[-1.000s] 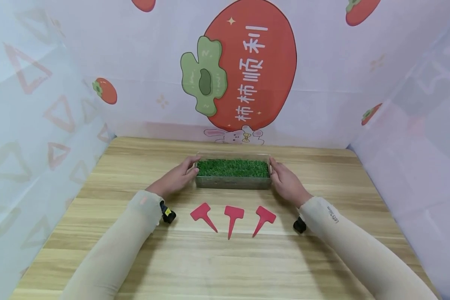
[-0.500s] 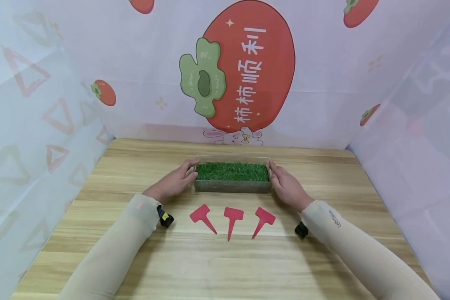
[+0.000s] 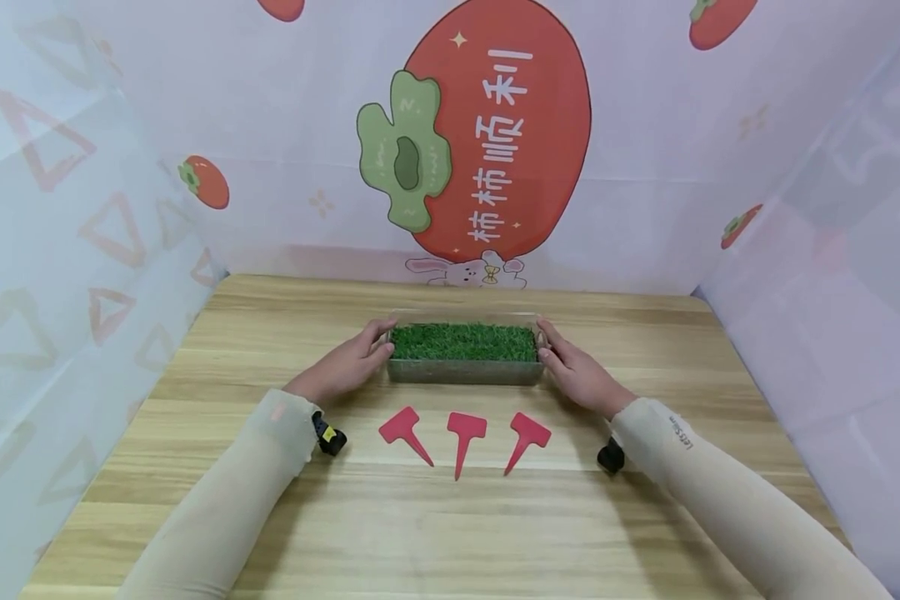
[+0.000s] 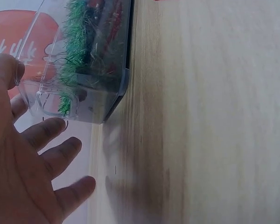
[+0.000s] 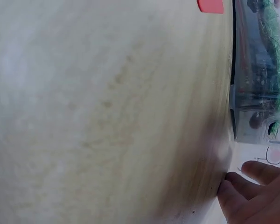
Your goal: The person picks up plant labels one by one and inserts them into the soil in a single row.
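In the head view a clear plastic box (image 3: 465, 372) stands on the table with green artificial grass (image 3: 461, 342) inside. My left hand (image 3: 345, 364) is at its left end; the left wrist view shows the thumb (image 4: 11, 70) at the rim and the other fingers spread, mostly off the wall. By the right end is my right hand (image 3: 581, 375), thumb and forefinger close to the corner. The right wrist view shows several of its fingers (image 5: 261, 172) loosely bent, apart from the box. Three red T-shaped plant labels lie in front: left label (image 3: 402, 427), middle label (image 3: 467, 427), right label (image 3: 529, 430).
The wooden table (image 3: 450, 533) stretches to a back wall covering (image 3: 270, 108) printed with persimmons. Pale patterned sheets enclose the left side (image 3: 60, 250) and right side (image 3: 832, 250). A small black wrist camera (image 3: 330, 435) hangs below the left cuff.
The box has shifted slightly toward me, both hands moving along with it. Since half a second ago, my right hand has drawn a little to the right. The labels stay put.
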The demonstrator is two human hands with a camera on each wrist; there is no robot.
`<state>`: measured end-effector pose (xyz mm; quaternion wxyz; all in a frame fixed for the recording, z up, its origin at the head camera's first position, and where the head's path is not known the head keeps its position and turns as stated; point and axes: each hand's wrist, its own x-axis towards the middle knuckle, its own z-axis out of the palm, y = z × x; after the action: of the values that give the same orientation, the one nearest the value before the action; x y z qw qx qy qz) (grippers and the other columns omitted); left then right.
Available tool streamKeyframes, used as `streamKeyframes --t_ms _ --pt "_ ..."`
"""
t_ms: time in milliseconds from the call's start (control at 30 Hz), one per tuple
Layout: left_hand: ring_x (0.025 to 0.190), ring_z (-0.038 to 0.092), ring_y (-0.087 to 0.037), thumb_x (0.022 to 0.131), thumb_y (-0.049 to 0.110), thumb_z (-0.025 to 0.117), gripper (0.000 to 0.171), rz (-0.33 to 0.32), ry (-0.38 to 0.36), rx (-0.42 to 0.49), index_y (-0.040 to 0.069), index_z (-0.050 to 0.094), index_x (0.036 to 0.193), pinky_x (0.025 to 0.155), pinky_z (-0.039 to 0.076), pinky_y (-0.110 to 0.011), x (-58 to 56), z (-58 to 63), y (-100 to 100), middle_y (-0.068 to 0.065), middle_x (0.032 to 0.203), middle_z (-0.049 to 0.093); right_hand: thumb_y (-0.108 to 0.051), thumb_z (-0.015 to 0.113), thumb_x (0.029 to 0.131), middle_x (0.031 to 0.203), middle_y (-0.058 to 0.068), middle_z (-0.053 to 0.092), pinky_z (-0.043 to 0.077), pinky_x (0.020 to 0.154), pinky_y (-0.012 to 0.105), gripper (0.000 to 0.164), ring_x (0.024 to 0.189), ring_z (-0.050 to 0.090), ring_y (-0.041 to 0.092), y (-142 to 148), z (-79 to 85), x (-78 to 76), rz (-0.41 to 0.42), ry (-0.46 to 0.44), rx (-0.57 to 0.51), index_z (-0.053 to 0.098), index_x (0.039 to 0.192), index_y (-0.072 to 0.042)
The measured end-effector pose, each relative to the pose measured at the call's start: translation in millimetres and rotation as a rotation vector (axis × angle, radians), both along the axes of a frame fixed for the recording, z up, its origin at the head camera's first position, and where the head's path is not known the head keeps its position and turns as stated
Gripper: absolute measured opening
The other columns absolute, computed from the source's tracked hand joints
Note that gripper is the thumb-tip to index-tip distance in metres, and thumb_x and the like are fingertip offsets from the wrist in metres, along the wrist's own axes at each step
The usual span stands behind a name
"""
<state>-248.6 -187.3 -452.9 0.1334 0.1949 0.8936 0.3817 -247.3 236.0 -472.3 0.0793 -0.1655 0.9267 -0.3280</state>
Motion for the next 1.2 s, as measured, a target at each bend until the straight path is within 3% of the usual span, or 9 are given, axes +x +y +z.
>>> streamKeyframes --t_ms 200,367,467,600,800,900,1000,1100,1200 --pt "0.143 0.041 -0.032 0.108 0.044 0.039 0.058 0.025 0.042 -0.031 0.027 0.02 0.16 0.117 0.03 -0.058 -0.6 -0.1 -0.6 -0.002 0.164 0.028 -0.051 0.031 0.108 0.168 0.002 0.014 0.021 0.119 0.061 0.06 0.149 0.026 0.039 -0.7 -0.1 2.1 -0.016 -0.027 -0.005 0.0 0.159 -0.045" --pt "0.14 0.045 -0.034 0.107 0.046 0.041 0.056 0.058 0.185 -0.169 0.026 0.03 0.158 0.112 0.037 -0.06 1.1 1.6 2.5 -0.006 0.159 0.038 -0.053 0.031 0.107 0.168 0.002 0.014 0.021 0.119 0.063 0.06 0.149 0.026 0.04 -0.6 0.2 3.3 -0.026 -0.045 -0.018 0.0 0.158 -0.049" --pt "0.135 0.05 -0.036 0.106 0.046 0.042 0.055 0.08 0.279 -0.267 0.026 0.034 0.157 0.105 0.043 -0.061 6.6 5.4 4.7 -0.009 0.155 0.043 -0.054 0.031 0.107 0.168 0.003 0.014 0.021 0.119 0.063 0.06 0.149 0.026 0.04 -0.8 -0.7 3.2 -0.024 -0.053 -0.036 0.0 0.158 -0.049" --pt "0.126 0.057 -0.037 0.106 0.045 0.045 0.054 0.108 0.352 -0.317 0.022 0.038 0.155 0.096 0.05 -0.059 15.5 15.3 8.5 -0.012 0.15 0.049 -0.055 0.032 0.106 0.166 0.008 0.02 0.022 0.118 0.064 0.06 0.148 0.029 0.041 0.0 -2.2 3.7 -0.031 -0.056 -0.049 0.001 0.158 -0.049" --pt "0.094 0.066 -0.023 0.102 0.037 0.054 0.038 0.143 0.455 -0.381 0.011 0.061 0.129 0.071 0.057 -0.042 40.6 25.9 12.8 -0.008 0.114 0.066 -0.058 0.033 0.105 0.162 0.016 0.029 0.023 0.117 0.065 0.061 0.146 0.032 0.043 1.0 -3.3 3.4 -0.036 -0.079 -0.06 0.001 0.156 -0.053" --pt "0.08 0.063 -0.016 0.101 0.03 0.055 0.027 0.142 0.395 -0.35 0.011 0.065 0.117 0.063 0.053 -0.034 57.3 27.1 18.1 -0.003 0.098 0.067 -0.058 0.033 0.105 0.162 0.017 0.028 0.021 0.117 0.066 0.061 0.146 0.03 0.044 0.6 -1.5 2.9 -0.03 -0.09 -0.061 0.0 0.156 -0.054" --pt "0.076 0.062 -0.015 0.101 0.027 0.054 0.031 0.139 0.285 -0.318 0.008 0.062 0.124 0.065 0.053 -0.034 70.1 25.5 27.3 -0.003 0.098 0.068 -0.057 0.033 0.105 0.162 0.018 0.028 0.021 0.117 0.066 0.061 0.146 0.03 0.045 1.5 0.5 2.1 -0.025 -0.091 -0.056 -0.001 0.156 -0.053" --pt "0.092 0.068 -0.024 0.1 0.032 0.056 0.046 0.132 0.196 -0.306 0.002 0.056 0.135 0.08 0.057 -0.044 80.0 21.8 37.5 -0.011 0.113 0.07 -0.057 0.033 0.105 0.16 0.02 0.032 0.021 0.117 0.066 0.063 0.145 0.032 0.045 2.4 2.5 1.5 -0.014 -0.089 -0.061 0.0 0.158 -0.048" --pt "0.117 0.063 -0.033 0.097 0.046 0.06 0.062 0.118 0.19 -0.355 0.0 0.054 0.139 0.096 0.053 -0.052 86.7 15.8 46.1 -0.017 0.13 0.065 -0.06 0.034 0.104 0.159 0.02 0.035 0.022 0.117 0.065 0.065 0.145 0.033 0.043 2.6 3.0 0.9 -0.007 -0.09 -0.068 0.002 0.159 -0.046"
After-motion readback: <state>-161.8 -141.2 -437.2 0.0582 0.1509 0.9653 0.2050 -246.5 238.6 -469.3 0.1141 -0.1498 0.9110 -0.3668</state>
